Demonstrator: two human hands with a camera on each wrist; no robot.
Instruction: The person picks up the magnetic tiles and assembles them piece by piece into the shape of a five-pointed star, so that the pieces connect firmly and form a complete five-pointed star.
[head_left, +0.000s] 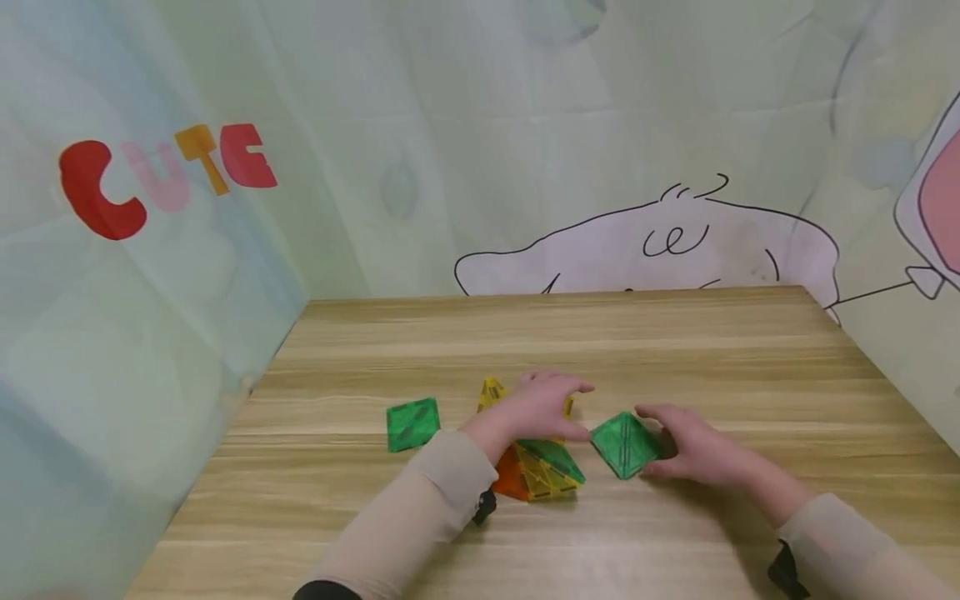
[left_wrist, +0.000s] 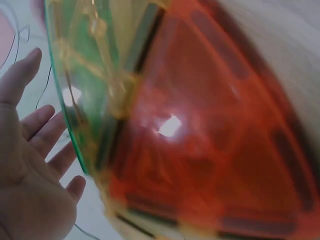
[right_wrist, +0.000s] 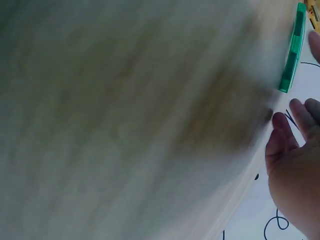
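Observation:
A translucent magnetic-tile structure [head_left: 551, 482] with orange, yellow and green triangles sits mid-table, partly hidden under the left forearm. In the left wrist view its orange triangle [left_wrist: 200, 125] fills much of the frame. My left hand [head_left: 542, 408] spreads over the far side of the structure, thumb and fingers apart, gripping nothing. Just right of it lies a green tile piece [head_left: 624, 446], turned like a diamond. Beside that piece is my right hand [head_left: 686, 446], its thumb and fingers parted around the right corner. The right wrist view shows a gap between the fingers and the green edge [right_wrist: 294, 50].
A separate green square tile [head_left: 413, 424] lies flat to the left of the structure. The wooden table [head_left: 360, 350] ends at a far edge against a printed curtain [head_left: 420, 150] with cartoon drawings and letters.

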